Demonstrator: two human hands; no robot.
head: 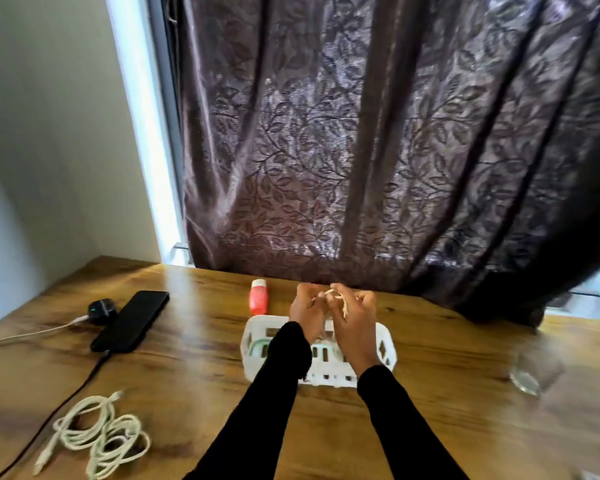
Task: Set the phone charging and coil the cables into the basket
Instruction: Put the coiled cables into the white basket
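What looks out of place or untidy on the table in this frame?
One white cable lies in a loose, uneven tangle at the table's near left, outside the white basket. Both hands, left and right, hold a pale cord above the basket.

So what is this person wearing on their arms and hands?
Both arms are covered by long, close-fitting black sleeves that end at the wrists. The left hand and right hand are bare: no gloves show, and the blurred picture reveals no rings, watch or markings.

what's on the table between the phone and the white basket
Only bare wooden table lies between phone and basket, in the head view.
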